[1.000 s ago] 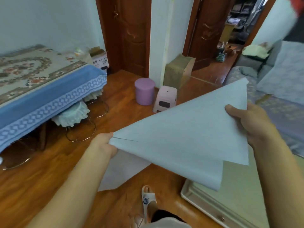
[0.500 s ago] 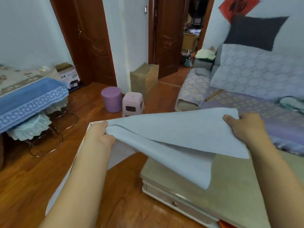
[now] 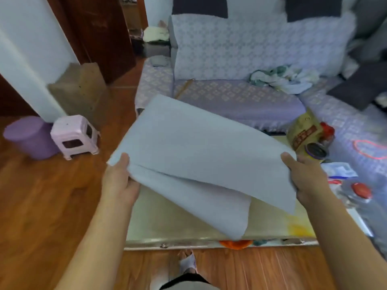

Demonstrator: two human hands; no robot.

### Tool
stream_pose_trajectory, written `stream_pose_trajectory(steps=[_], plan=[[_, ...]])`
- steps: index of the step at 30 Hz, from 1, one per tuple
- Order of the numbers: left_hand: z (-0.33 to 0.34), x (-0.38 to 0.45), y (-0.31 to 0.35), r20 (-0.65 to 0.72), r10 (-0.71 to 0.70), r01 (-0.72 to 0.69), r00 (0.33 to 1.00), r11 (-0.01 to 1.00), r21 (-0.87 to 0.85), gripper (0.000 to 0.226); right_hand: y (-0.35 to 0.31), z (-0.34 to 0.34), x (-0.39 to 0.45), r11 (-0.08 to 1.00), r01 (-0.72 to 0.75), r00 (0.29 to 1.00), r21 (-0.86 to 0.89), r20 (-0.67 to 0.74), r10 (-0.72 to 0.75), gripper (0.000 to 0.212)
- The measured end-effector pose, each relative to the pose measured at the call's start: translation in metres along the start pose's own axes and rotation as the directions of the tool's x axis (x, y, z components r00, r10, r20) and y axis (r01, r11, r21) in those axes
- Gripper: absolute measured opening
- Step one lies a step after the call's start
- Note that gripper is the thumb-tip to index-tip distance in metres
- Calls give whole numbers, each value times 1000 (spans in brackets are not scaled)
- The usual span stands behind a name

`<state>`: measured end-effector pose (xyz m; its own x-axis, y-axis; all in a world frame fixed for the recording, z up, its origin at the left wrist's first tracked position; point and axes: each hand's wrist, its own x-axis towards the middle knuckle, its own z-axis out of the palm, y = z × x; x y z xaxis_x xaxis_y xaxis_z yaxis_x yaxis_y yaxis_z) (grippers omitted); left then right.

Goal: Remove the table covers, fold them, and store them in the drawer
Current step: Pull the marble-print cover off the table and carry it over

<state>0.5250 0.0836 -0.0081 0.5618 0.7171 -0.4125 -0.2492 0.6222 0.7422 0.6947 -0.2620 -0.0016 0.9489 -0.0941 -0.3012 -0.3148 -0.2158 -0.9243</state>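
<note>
Person's standing at the low table (image 3: 188,225), pale blue cover (image 3: 201,151) held up over it w/ both hands. Left hand (image 3: 119,181) pinches the cover's edge at approx 9 o'clock, thumb on top, fingers curled under. Right hand (image 3: 303,176) grips the opposite edge at 3 o'clock, same way. Cover's doubled over: top layer stretched between the hands, a lower flap sagging toward 6 o'clock and just about touching the table top. So it's mid-fold by my read, not yet near a drawer.

Risks from here:
- Lower flap hangs loose and off-square; if the hands close together now, fold likely comes out crooked, needs redoing.
- Grips sit right on the edges; fabric looks thin and slick, so a layer could slip out of the left pinch and the whole thing drop open.
- Snack bag (image 3: 303,132) and a jar (image 3: 316,150) sit at 2 o'clock, close beside the right hand. A swing of the cover that way could knock them over.
- Drawer knobs (image 3: 163,245) show on the front edge at 6 o'clock; drawers look partly stuffed, fit could be tight.
</note>
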Motion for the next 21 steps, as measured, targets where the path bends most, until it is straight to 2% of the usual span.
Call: stream_pose_trajectory(steps=[3,5,6,7,8,9,10,11,12,13,14,15,17,18,19,20,21], plan=[[-22,14,-111,-30,-194,196,981,978,69,34,36,-9,43,992,-127,991,18,-47,127,29],[-35,17,-189,-107,-399,410,911,902,131,30,58,-9,69,969,-246,965,37,-90,248,42],[-43,18,-227,-143,-530,548,836,821,161,27,70,-11,82,945,-320,939,72,-105,327,43],[-49,15,-256,-193,-636,664,747,694,279,25,80,-11,90,922,-377,910,86,-149,386,42],[-54,15,-281,-196,-737,722,648,511,466,26,85,-14,99,912,-397,895,102,-178,410,38],[-56,17,-296,-195,-817,678,542,288,676,27,90,-15,109,911,-391,889,133,-202,411,35],[-56,20,-303,-207,-853,523,478,88,848,24,88,-17,116,913,-381,887,146,-220,405,30],[-55,23,-306,-202,-862,346,464,-33,938,17,86,-19,123,913,-365,888,182,-229,400,25],[-54,27,-308,-171,-850,203,498,-77,976,14,84,-21,129,905,-362,882,225,-231,411,18],[-52,35,-311,-117,-822,97,557,-75,992,18,80,-23,131,892,-362,876,270,-229,424,11],[-46,39,-310,-76,-803,69,591,-44,997,28,73,-23,130,878,-357,869,320,-232,438,7],[-40,44,-309,-72,-786,121,614,3,993,37,66,-25,128,848,-348,868,399,-204,452,8],[-29,56,-306,-127,-752,296,647,94,951,57,55,-26,123,791,-318,878,522,-153,454,41],[-24,64,-307,-166,-729,376,664,133,917,71,49,-27,120,767,-325,871,553,-141,471,50],[-18,72,-308,-197,-702,438,684,180,881,88,40,-28,117,740,-335,871,583,-107,479,42],[-14,80,-308,-222,-670,481,709,228,847,101,34,-30,115,704,-358,865,613,-67,498,24],[-9,87,-309,-240,-640,517,730,287,807,106,27,-31,110,685,-392,847,614,-51,530,13]])
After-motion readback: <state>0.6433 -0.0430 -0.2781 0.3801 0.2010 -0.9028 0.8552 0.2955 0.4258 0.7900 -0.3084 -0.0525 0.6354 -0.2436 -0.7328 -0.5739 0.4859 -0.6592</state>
